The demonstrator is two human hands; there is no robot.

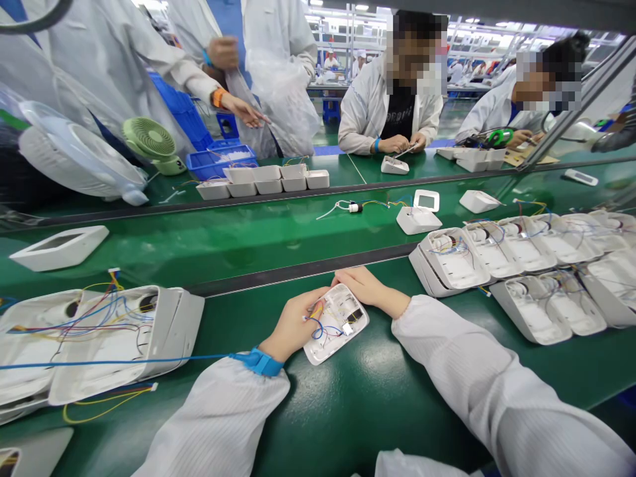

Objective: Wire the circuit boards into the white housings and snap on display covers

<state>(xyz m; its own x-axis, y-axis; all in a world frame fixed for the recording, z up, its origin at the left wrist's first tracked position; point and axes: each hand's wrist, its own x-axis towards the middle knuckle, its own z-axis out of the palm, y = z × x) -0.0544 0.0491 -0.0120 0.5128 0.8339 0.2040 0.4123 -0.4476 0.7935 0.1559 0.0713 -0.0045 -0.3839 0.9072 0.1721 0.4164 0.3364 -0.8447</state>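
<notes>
A white plastic housing [332, 341] with red, yellow and blue wires and a small white connector lies tilted over the green table, its inner side facing up. My left hand [297, 321], with a blue wrist strap, grips its left edge, the thumb near the wires. At the upper right edge, my right hand [365, 288] is closed round the same housing, its fingertips close to those of my left hand.
Wired white housings [173, 324] stand at the left and more housings [457, 265] at the right. Beyond a black rail [298, 267] runs a green strip with scattered parts. Across it, people in white coats work near a green fan [152, 139] and a blue bin [221, 162].
</notes>
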